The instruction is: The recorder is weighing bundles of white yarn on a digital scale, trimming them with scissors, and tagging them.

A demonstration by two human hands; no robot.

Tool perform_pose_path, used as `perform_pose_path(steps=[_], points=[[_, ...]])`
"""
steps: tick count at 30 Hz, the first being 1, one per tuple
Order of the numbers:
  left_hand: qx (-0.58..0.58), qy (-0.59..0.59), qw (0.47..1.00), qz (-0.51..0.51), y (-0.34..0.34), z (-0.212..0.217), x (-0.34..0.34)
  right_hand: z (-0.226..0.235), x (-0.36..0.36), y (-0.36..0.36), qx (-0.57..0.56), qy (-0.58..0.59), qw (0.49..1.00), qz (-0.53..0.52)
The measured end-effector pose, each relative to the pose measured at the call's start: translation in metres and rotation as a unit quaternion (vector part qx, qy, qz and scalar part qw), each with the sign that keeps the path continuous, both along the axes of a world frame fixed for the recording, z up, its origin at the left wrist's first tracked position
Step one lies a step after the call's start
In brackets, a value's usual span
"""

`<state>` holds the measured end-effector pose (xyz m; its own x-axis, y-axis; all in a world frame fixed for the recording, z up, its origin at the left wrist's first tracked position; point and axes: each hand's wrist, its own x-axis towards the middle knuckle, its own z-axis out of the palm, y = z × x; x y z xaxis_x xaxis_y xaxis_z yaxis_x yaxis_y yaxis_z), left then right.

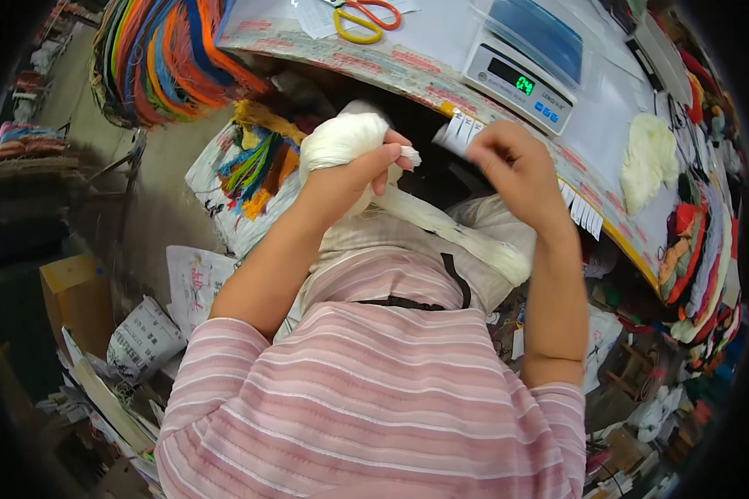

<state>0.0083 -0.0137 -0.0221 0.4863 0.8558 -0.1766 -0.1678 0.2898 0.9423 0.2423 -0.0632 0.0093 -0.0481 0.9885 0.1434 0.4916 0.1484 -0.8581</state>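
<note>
A thick hank of white yarn point(345, 140) is wrapped over my left hand point(374, 166). The fingers of that hand are closed on it, with a short twisted end sticking out by the thumb. From there the rest of the hank point(449, 226) trails down across my lap to the right. At the table edge my right hand point(518, 170) is closed in a pinch at a white paper label point(460, 135), blurred at its lower end. More white labels point(581, 209) hang in a row from the yellow-edged table front, partly hidden by my right wrist.
On the table point(424, 51) are a digital scale point(520, 83), scissors with red and yellow handles point(359, 18) and a pale yarn bundle point(647, 162). Colourful yarn hanks hang at the far left point(162, 62) and right point(692, 249). A white sack point(254, 212) and cardboard box point(76, 295) stand left.
</note>
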Motion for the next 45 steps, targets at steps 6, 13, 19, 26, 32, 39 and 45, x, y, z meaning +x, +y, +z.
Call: perform_pose_path(steps=[6, 13, 19, 26, 32, 39, 45], points=[[0.137, 0.132, 0.972, -0.14, 0.003, 0.018, -0.002, 0.064, -0.043, 0.026, 0.119, -0.381, 0.877, 0.268], [0.103, 0.092, 0.984, -0.117, 0.001, 0.013, -0.013, 0.068, -0.061, 0.033, 0.091, -0.433, 0.854, 0.273], [0.006, -0.036, 0.997, -0.062, 0.002, 0.014, -0.021, 0.007, -0.064, 0.017, -0.142, 0.171, 0.967, 0.124], [0.002, -0.039, 0.999, -0.034, 0.0, 0.014, -0.026, -0.022, -0.09, 0.002, -0.066, 0.247, 0.966, 0.021], [0.114, 0.057, 0.99, -0.066, 0.0, 0.016, -0.034, -0.016, -0.078, 0.0, -0.003, 0.105, 0.994, 0.039], [-0.028, 0.033, 0.996, -0.072, -0.007, 0.027, -0.034, -0.007, -0.069, 0.006, 0.237, -0.133, 0.952, 0.142], [-0.195, -0.076, 0.975, -0.073, -0.003, 0.018, -0.038, -0.019, -0.068, 0.01, 0.356, -0.181, 0.905, 0.151]])
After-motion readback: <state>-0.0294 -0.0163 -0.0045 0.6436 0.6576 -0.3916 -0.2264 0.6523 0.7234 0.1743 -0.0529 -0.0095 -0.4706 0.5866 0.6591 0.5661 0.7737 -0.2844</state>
